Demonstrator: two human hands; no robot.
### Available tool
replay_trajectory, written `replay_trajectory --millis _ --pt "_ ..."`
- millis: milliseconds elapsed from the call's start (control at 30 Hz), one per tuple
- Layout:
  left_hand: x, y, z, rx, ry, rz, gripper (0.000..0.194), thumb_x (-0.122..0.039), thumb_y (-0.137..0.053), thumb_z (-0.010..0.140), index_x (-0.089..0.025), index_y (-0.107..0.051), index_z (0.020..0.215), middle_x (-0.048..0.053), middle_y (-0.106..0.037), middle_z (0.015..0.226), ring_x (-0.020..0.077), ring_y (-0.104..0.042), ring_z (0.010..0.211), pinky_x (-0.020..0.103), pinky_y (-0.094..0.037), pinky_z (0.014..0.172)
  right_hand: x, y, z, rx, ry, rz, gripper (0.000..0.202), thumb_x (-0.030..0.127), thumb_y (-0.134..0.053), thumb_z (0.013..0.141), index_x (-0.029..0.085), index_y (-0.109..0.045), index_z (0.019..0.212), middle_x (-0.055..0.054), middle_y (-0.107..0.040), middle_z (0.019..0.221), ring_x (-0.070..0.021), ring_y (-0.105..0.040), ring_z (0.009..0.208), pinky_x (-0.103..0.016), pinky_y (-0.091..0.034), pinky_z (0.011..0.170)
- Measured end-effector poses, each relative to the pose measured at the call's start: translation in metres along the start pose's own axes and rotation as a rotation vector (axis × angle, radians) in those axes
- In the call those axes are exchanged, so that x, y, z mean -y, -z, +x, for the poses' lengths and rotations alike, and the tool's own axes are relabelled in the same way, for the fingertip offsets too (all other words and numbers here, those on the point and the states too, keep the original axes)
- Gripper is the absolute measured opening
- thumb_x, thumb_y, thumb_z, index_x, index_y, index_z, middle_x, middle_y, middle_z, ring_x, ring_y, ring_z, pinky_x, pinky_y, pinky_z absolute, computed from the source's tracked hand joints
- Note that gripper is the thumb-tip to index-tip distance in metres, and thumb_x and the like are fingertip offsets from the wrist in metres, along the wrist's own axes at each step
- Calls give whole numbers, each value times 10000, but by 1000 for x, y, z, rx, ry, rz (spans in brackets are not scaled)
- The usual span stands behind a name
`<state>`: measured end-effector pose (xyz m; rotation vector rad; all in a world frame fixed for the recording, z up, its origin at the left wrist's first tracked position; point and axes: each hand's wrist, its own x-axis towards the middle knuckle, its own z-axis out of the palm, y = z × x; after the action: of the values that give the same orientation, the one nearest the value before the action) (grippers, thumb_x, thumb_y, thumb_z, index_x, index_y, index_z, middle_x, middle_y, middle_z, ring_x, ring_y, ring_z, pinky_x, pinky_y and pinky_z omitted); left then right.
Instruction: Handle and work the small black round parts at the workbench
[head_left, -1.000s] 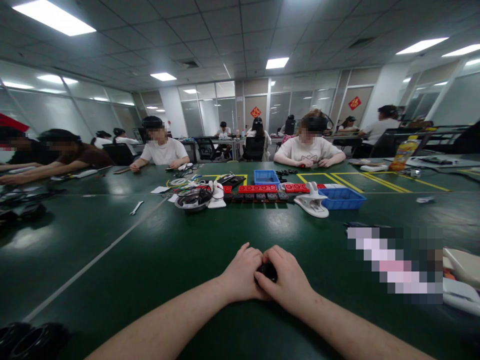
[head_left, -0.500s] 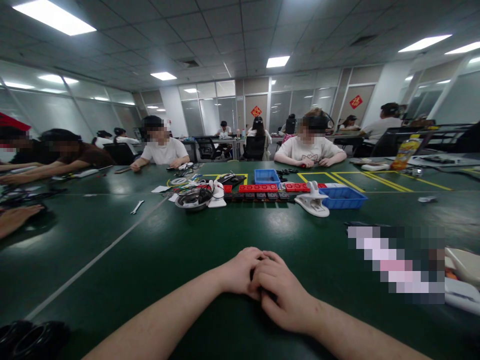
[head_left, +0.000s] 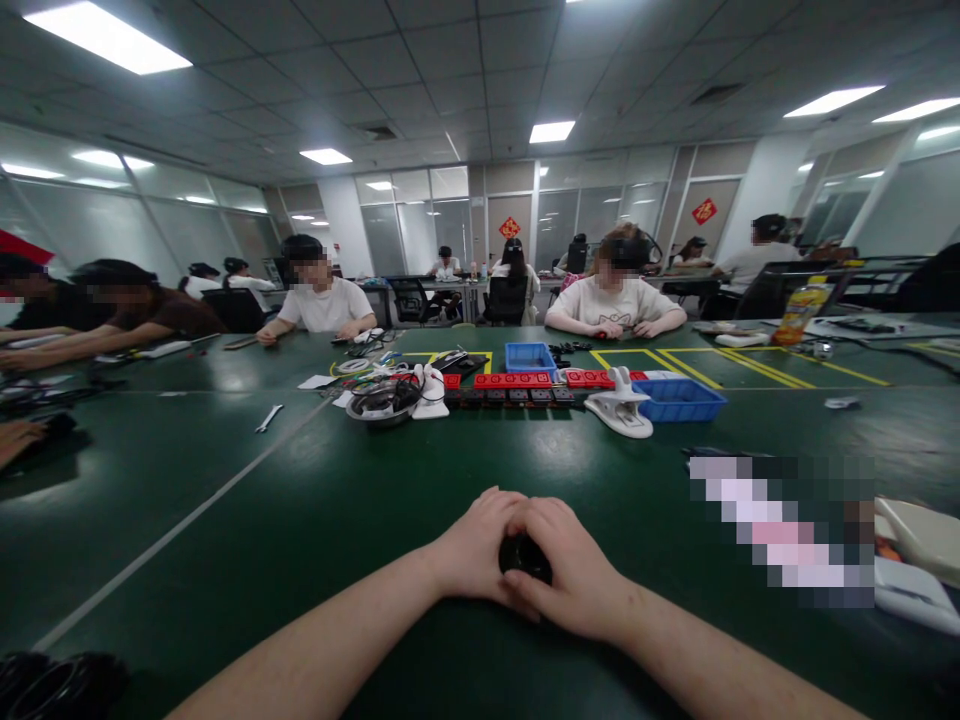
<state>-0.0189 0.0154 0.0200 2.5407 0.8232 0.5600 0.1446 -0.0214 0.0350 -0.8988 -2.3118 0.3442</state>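
Both my hands are wrapped round a glossy black round object [head_left: 525, 557], just above or on the green table [head_left: 360, 520]; I cannot tell which. My left hand [head_left: 476, 545] curls about its left side, with the fingertips hidden behind. From the right, my right hand [head_left: 574, 565] closes over it, thumb across the near side and fingers over the top. Only the object's near face shows between the hands, so its kind is unclear. Black ring-shaped parts [head_left: 64, 685] lie at the lower left corner of the table.
Mid-table stand red power strips [head_left: 514, 380], a metal bowl [head_left: 382, 405] of cables, a white clamp base [head_left: 622, 405] and a blue tray [head_left: 682, 398]. A wrench [head_left: 268, 418] lies left, a white device [head_left: 915, 590] right. Co-workers sit across and at the left.
My right hand has turned and opened round the black object, so more of it shows between my hands. The view has shifted slightly.
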Motion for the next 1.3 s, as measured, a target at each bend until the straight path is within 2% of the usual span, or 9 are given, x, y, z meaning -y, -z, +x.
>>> replay_trajectory --millis 100,233,500,667,733,900,1000,1100,1300 --pt "2 -2 1 -49 17 71 691 -489 -745 488 -193 -494 1061 63 -514 1099 256 -461 1054 485 -149 1051 -3 -4 2 28 -63 -131 116 202 -551 684 189 -477 772 -30 -536 847 -189 -480 826 -344 -370 764" --pt "1 -6 1 -94 83 161 529 -519 -720 514 -188 -514 871 30 -548 947 223 -514 929 463 -207 1030 -8 -11 3 -25 -222 -254 72 228 -522 722 181 -487 764 -31 -509 795 -180 -472 743 -323 -373 695" --pt "-9 -17 1 -119 162 225 405 -345 -682 592 -190 -523 931 20 -580 891 218 -537 898 426 -254 1015 -7 -14 1 -26 -317 -276 59 228 -505 745 171 -493 759 -38 -525 798 -183 -481 746 -307 -356 683" --pt "-8 -14 2 -90 163 195 389 -337 -687 591 -191 -533 917 17 -583 894 220 -536 902 430 -251 1010 -7 -12 3 -54 -354 -349 133 304 -540 738 178 -504 760 -37 -536 776 -202 -491 754 -343 -341 711" --pt "-6 -11 4 -65 151 181 349 -324 -700 577 -180 -544 855 13 -578 854 213 -538 863 406 -310 964 -7 -10 5 -54 -358 -359 165 339 -557 730 182 -512 752 -34 -541 767 -208 -493 757 -360 -335 724" --pt "5 -4 5 33 111 44 313 -234 -710 569 -168 -554 832 7 -560 847 188 -523 804 288 -426 765 -6 -5 4 -9 -219 -234 103 227 -536 705 187 -539 800 -35 -553 819 -199 -488 804 -364 -344 768" --pt "14 -3 5 46 57 -37 326 -193 -726 566 -176 -574 854 7 -549 932 187 -514 863 276 -417 787 -3 -4 0 -1 -49 -104 212 116 -470 646 188 -540 834 -40 -557 860 -189 -481 836 -348 -358 775" --pt "19 -4 4 63 28 -58 299 -204 -748 566 -190 -596 824 -3 -542 950 191 -505 903 287 -401 825 -1 -5 -2 -14 100 -22 210 82 -415 612 193 -528 750 -24 -562 800 -175 -491 809 -369 -346 824" --pt "21 -6 2 85 0 -48 358 -197 -752 572 -223 -612 901 -7 -536 1028 214 -475 993 326 -363 900 1 -11 -5 -42 135 2 175 78 -375 616 206 -486 661 13 -533 644 -152 -515 715 -413 -296 925"
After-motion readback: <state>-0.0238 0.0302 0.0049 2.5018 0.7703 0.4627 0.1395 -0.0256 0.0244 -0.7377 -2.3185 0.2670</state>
